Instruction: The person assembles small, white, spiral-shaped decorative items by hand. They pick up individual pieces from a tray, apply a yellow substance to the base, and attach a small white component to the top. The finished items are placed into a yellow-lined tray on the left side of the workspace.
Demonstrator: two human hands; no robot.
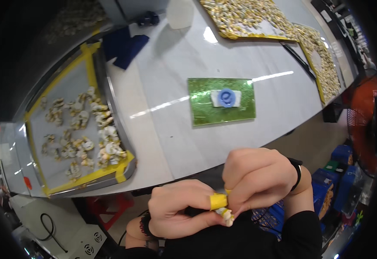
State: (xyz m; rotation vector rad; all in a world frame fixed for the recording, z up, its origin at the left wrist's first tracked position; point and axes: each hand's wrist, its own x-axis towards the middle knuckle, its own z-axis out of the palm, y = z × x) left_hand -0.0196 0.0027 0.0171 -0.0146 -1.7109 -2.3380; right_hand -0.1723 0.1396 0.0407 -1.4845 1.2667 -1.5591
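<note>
My left hand (182,209) pinches a small white piece with gold-yellow parts (227,217) between thumb and index finger, just off the table's front edge. Yellow tape (218,201) wraps the tip of that index finger. Close against it, my right hand (262,177) is closed in a pinch by the piece's upper end; what its fingertips hold is hidden. Beyond the hands, a green glossy board (199,114) lies on the table, bearing a round blue dish-like thing (226,98) on a white pad.
On the left stands a yellow-taped tray (123,169) with several similar white-and-gold pieces. Sheets crowded with small gold-white pieces (253,19) lie far right, near black tweezers (298,59). A navy cloth (130,48) and whitish container (180,14) are at the back; blue bins (322,190) stand below right.
</note>
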